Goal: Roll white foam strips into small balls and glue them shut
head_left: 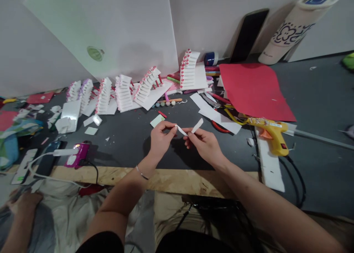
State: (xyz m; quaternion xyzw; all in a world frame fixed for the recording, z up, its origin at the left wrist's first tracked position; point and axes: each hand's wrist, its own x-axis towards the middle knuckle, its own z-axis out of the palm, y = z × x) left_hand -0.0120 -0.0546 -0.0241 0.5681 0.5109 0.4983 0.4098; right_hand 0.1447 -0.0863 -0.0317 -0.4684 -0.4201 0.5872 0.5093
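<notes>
My left hand [160, 139] pinches one end of a narrow white paper strip [198, 125] between thumb and finger. The strip runs across to my right hand [206, 144], which grips it further along; past those fingers its loose end sticks up at an angle. Both hands are above the dark tabletop, close together near its front edge. Just beyond my left hand lie a pale green paper piece [157, 120] and a small red stick [162, 114]. Red-handled scissors [219, 127] lie partly under white paper strips [218, 116], beyond my right hand.
Several small white stepped models [124, 92] line the back. A yellow glue gun [272, 133], red paper [254, 90] and a tumbler [295, 28] are at right. A pink charging block [77, 155] sits left; another person's hand [26, 203] is at lower left.
</notes>
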